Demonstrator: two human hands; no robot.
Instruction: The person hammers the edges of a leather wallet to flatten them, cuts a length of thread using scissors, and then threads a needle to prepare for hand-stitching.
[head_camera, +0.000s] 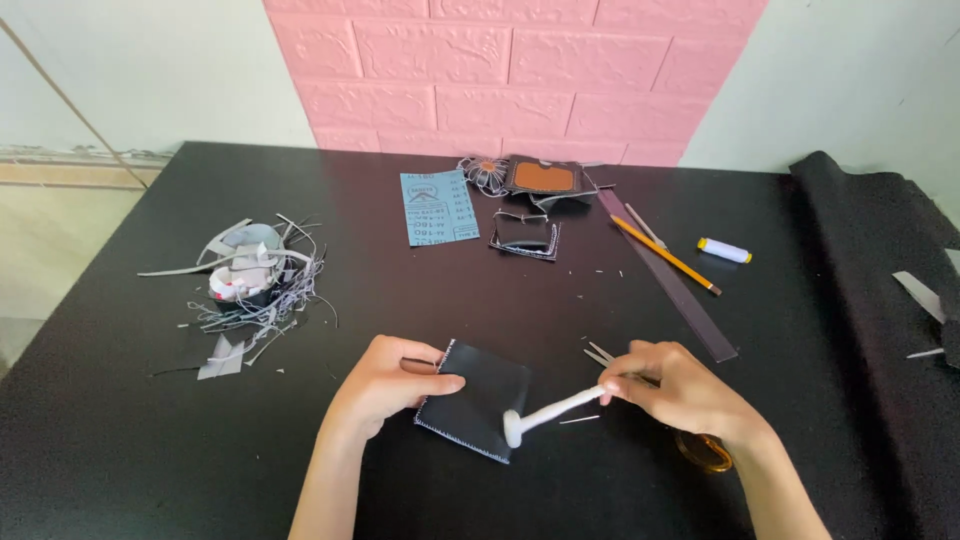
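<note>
My left hand (385, 385) pinches the left edge of a small black leather piece (475, 398) with white stitching along its rim, which lies on the black table (120, 440). My right hand (678, 385) grips a slim white tool (552, 411) by its handle. The tool's rounded end rests on the lower right part of the leather piece. Under my right hand lie scissors (700, 448) with orange handles; only the metal tips and one handle loop show.
A heap of grey scraps and threads (250, 285) lies to the left. At the back are a blue sandpaper sheet (438, 206), a brown and black leather piece (543, 180), a small black stitched piece (525, 237), a dark ruler (668, 275), a pencil (665, 255), a white tube (724, 250). Black cloth (880, 290) covers the right side.
</note>
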